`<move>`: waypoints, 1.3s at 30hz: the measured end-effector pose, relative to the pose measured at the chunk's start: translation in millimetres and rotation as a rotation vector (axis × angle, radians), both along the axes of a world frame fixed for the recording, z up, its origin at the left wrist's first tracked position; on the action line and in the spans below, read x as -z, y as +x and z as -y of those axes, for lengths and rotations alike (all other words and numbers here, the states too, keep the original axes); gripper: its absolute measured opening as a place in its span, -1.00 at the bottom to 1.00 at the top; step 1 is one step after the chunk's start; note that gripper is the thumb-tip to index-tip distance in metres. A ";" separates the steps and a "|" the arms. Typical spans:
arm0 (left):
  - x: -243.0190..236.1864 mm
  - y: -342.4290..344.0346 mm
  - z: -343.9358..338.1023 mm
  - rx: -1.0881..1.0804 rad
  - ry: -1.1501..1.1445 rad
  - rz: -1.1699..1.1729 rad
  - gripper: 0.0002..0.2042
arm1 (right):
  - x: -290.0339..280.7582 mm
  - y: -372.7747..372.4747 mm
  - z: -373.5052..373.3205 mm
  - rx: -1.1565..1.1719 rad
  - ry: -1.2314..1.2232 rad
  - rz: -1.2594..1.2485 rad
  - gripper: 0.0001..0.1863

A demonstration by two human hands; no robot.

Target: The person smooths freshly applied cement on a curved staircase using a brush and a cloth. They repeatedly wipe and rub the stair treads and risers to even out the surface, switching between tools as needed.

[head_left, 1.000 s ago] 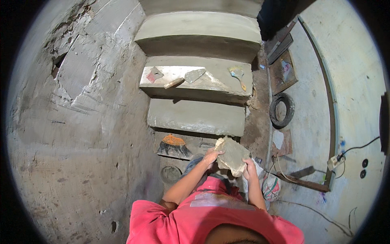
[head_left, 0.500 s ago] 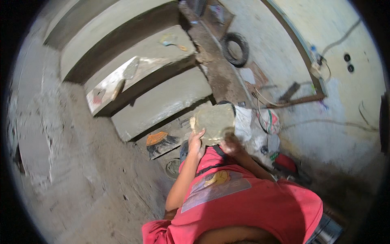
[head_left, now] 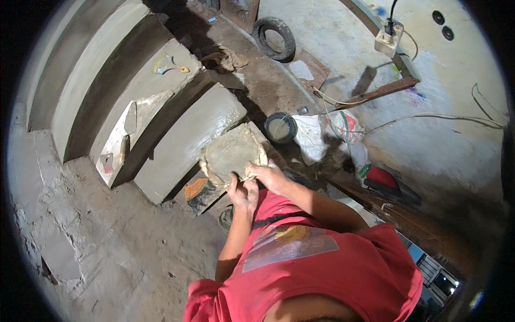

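Note:
Both my hands grip the near edge of a flat foam sponge [head_left: 228, 153], coated grey with cement and yellowish along its ragged rim. My left hand [head_left: 244, 196] holds its near edge, fingers bent against it. Just to the right, my right hand [head_left: 270, 177] pinches the near right corner. The sponge is in front of my waist, over the lowest step. Beyond it, a wet grey cement step [head_left: 188, 139] shines. A black bucket [head_left: 280, 129] of cloudy liquid stands to the right of the sponge.
On a higher step lie a trowel [head_left: 130, 119] and a brush [head_left: 174, 68]. An orange-and-black brush head [head_left: 196, 189] lies below the sponge. A tyre [head_left: 273, 38] leans by the wall, near white sacks [head_left: 310, 137] and a socket box [head_left: 388, 41] with cables.
The sponge has moved left and lower, and its near side now looks bunched between my hands. My right hand has come across closer to my left. The bucket has come into view.

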State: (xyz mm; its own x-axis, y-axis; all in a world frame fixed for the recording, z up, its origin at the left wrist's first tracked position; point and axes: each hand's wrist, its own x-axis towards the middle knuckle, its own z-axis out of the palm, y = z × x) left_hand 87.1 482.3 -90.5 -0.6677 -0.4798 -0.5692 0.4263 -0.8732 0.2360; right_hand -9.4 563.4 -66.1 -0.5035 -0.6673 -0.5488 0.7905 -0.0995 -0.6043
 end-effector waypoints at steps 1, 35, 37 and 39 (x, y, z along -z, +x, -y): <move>-2.9 -12.1 2.4 -0.040 0.038 0.033 -0.48 | -5.2 -10.3 -3.4 -0.021 0.055 0.003 -0.69; 109.7 -496.7 237.5 -1.054 -0.717 0.775 -0.54 | 163.5 -751.1 161.2 -0.094 0.160 -1.042 -0.19; 99.3 -503.5 244.6 -1.082 -0.736 0.802 -0.54 | 171.8 -772.2 185.5 -0.171 0.113 -0.947 -0.18; 89.8 -502.8 249.8 -1.119 -0.658 0.959 -0.60 | 167.0 -778.1 226.6 -0.317 -0.027 -0.932 -0.25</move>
